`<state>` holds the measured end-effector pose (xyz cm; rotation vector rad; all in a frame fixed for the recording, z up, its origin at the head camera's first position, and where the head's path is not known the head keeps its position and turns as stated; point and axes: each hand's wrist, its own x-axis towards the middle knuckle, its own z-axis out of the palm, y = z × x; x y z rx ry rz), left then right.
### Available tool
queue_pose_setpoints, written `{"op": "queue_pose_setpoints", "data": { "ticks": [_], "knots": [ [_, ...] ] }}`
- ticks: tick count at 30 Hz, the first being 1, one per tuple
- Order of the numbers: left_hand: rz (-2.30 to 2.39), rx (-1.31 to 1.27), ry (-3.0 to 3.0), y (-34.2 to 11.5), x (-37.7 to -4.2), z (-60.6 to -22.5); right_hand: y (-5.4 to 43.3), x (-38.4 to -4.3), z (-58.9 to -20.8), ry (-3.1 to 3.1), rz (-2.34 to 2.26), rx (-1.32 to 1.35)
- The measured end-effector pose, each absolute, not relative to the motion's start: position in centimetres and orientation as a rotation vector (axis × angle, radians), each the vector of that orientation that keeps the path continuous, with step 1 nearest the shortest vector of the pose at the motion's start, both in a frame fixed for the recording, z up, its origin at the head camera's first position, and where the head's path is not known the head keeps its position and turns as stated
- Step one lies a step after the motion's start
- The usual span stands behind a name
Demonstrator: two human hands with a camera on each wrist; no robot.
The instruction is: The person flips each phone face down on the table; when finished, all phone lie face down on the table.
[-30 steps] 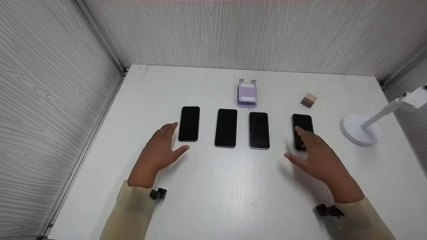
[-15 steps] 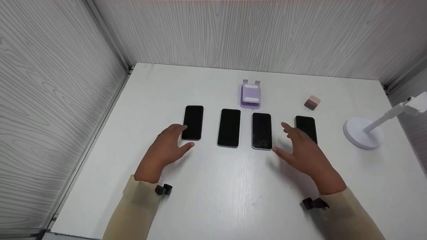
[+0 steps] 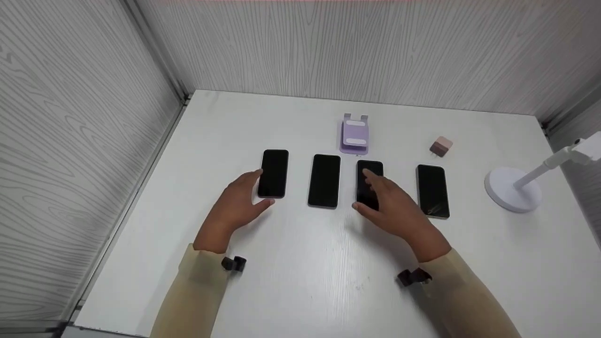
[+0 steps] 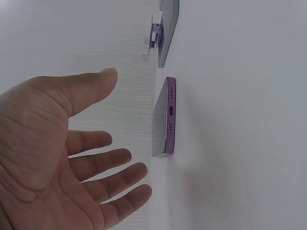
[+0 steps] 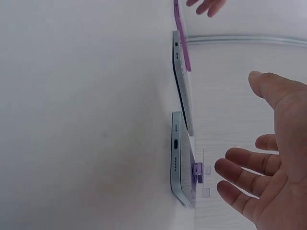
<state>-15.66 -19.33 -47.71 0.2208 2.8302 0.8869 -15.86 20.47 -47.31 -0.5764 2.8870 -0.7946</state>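
Four black-screened phones would be too exact a tally, so several smartphones lie face up in a row on the white table. My left hand hovers beside the leftmost smartphone, fingers spread and holding nothing; the left wrist view shows that phone's purple edge. Over the third smartphone hangs my right hand, its fingers apart and nothing in them, hiding part of the screen. Between the hands lies the second smartphone. The rightmost smartphone rests to the right of my right hand.
Behind the row stands a lilac phone stand. A pink and brown charger plug lies at the back right. Farther right is a white round-based stand with an angled arm. Wood-grain panels border the table.
My right hand has moved left, from the rightmost smartphone to above the third one. The left hand has shifted slightly toward the leftmost smartphone. The view has turned a little.
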Motion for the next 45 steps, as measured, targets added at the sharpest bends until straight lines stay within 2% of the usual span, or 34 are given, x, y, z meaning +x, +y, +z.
{"op": "queue_pose_setpoints", "data": {
  "ticks": [30, 45],
  "knots": [
    [0.833, 0.238, 2.697, -22.1, -20.8, -49.2, 10.4, -17.8, -48.1, 2.812, -0.690, -0.772],
    [0.756, 0.235, 2.693, -22.3, -21.9, -49.5, 7.5, -18.9, -49.2, 2.773, -0.720, -0.819]
  ]
}}
